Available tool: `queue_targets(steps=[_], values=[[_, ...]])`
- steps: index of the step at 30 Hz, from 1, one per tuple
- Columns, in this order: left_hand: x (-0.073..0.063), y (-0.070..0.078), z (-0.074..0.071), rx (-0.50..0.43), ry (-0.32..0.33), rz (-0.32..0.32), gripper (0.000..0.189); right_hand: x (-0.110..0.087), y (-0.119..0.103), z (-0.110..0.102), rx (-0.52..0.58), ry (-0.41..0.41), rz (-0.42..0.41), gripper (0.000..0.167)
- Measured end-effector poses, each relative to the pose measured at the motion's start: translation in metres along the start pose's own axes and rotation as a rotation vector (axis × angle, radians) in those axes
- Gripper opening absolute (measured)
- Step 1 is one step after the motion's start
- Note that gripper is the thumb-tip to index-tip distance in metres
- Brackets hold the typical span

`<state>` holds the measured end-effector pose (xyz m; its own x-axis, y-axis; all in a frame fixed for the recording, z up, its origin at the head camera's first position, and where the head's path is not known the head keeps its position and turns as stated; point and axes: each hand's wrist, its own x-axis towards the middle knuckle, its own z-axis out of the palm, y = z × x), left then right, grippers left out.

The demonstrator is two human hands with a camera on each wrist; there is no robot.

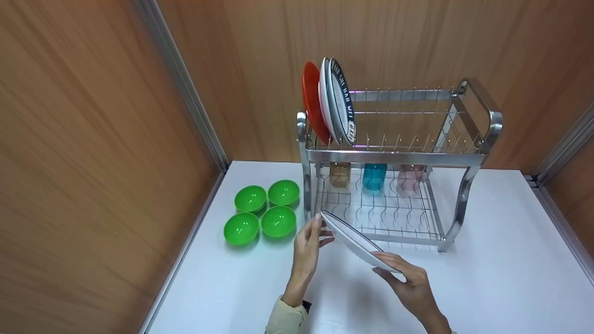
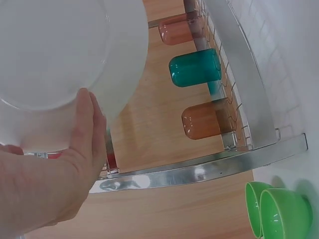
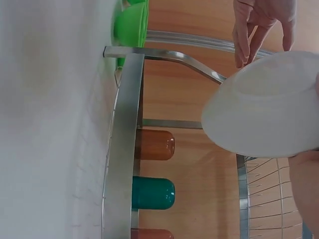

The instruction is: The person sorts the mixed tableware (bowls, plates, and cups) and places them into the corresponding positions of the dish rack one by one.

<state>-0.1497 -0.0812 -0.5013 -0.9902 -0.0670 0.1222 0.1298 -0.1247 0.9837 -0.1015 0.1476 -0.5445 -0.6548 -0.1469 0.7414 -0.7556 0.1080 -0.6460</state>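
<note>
1. Right hand [image 1: 410, 281], on my feed, pinches the white plate [image 1: 355, 243] by its near edge.
2. Left hand [image 1: 306, 250] has its fingers extended at the opposite edge; I cannot tell how firmly they touch.
3. I see that plate tilted in midair before the metal rack [image 1: 394, 158], over the table [image 1: 501, 278].

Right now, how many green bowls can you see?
4, all on the white table, left of the metal rack: back-left bowl, back-right bowl, front-left bowl and front-right bowl. Any nested beneath these would be hidden.
</note>
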Motion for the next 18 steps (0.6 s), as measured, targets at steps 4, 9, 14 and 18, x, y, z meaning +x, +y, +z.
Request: queue_targets(steps=[4, 9, 14, 18], values=[[0.005, -0.003, 0.001, 0.059, 0.020, 0.013, 0.042, 0.001, 0.000, 0.002, 0.059, 0.062, 0.109, 0.056], [0.016, -0.010, 0.002, 0.165, 0.095, 0.063, 0.043, 0.004, -0.002, 0.002, 0.119, 0.113, 0.187, 0.048], [0.026, -0.018, 0.002, 0.241, 0.185, 0.098, 0.047, 0.007, -0.006, 0.002, 0.165, 0.163, 0.220, 0.043], [0.034, -0.025, 0.004, 0.267, 0.231, 0.093, 0.054, 0.009, -0.009, 0.001, 0.177, 0.185, 0.225, 0.041]])
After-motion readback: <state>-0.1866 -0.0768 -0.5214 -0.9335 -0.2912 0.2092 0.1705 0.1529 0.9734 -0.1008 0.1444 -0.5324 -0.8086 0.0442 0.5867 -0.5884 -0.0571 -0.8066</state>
